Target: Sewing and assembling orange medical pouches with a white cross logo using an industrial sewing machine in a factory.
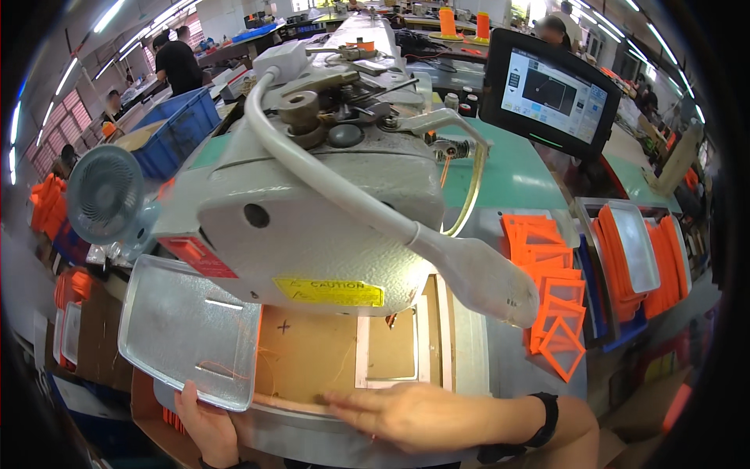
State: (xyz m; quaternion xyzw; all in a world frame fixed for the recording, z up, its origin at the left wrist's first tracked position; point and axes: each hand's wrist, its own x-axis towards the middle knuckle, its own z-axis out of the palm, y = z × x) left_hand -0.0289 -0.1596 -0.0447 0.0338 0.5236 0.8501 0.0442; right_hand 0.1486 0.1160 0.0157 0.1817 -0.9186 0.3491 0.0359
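In the head view, my left hand [207,430] meets the near rim of a shallow, translucent grey rectangular tray [191,336], beside a flat brown board [301,356]; 1 fingertip overlaps the rim, but I cannot tell whether my grip is clamped. My right hand [414,414] lies flattened, fingers straight, at the board's near edge, below a bulky grey metal machine head [312,234].

Sewing workshop: industrial machine [312,242], control screen [551,95], orange thread cones [483,28].
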